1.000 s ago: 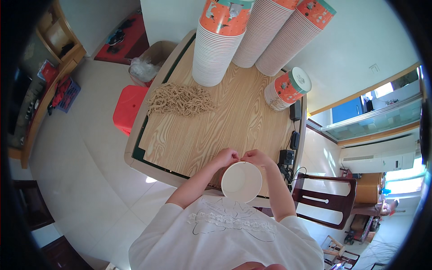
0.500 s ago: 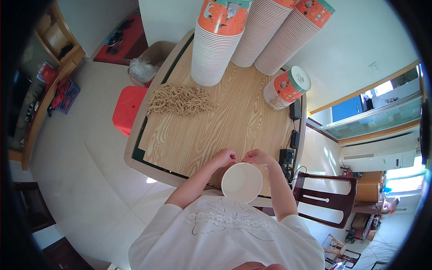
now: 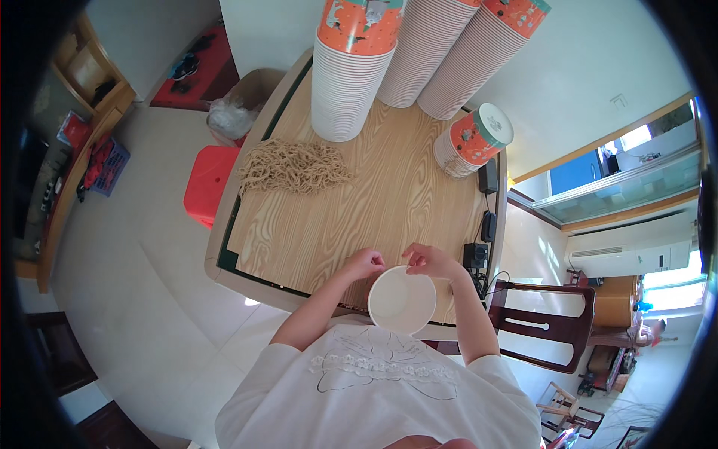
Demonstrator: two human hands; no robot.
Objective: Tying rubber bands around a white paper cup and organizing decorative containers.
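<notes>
A white paper cup (image 3: 402, 300) is held upright close to my chest, over the near edge of the wooden table (image 3: 314, 224). My left hand (image 3: 364, 263) pinches its rim on the left. My right hand (image 3: 428, 260) pinches the rim at the far right. The cup's inside looks empty and white. A heap of tan cord pieces (image 3: 293, 166) lies on the table's far left, out of reach of both hands.
Three tall stacks of orange-and-white paper cups (image 3: 351, 67) stand at the table's far edge, a shorter stack (image 3: 473, 140) at the right. Black power adapters (image 3: 476, 255) lie along the right edge. A red stool (image 3: 210, 184) stands left, a dark wooden chair (image 3: 540, 320) right.
Both hands have shifted slightly along the cup's rim; the cup stays in the same place. Nothing else has moved.
</notes>
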